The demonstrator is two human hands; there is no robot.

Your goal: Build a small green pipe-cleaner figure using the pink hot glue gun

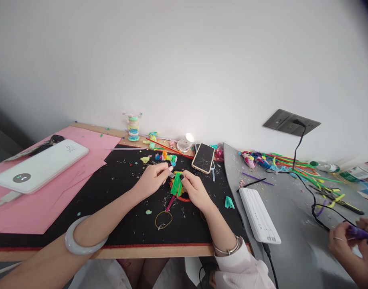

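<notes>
My right hand (197,190) is closed around the edge of a bundle of bright green pipe cleaners (176,185), thumb on top. Close beside it, my left hand (155,178) pinches at the bundle's upper left; a small greyish bit shows at its fingertips, too small to name. Under the bundle, orange and red pipe cleaners (184,199) are partly hidden by my right hand. A magenta pipe cleaner stem (170,204) runs down from there toward a yellowish rubber band (164,220) on the black mat (124,216).
Behind my hands are a phone (203,157), a paper cup (186,142) and a spool stack (133,128). White power banks (42,164) lie left, on pink paper (36,216), and right. Farther right are loose pipe cleaners (292,160), pliers (337,199) and another person's hands (349,249).
</notes>
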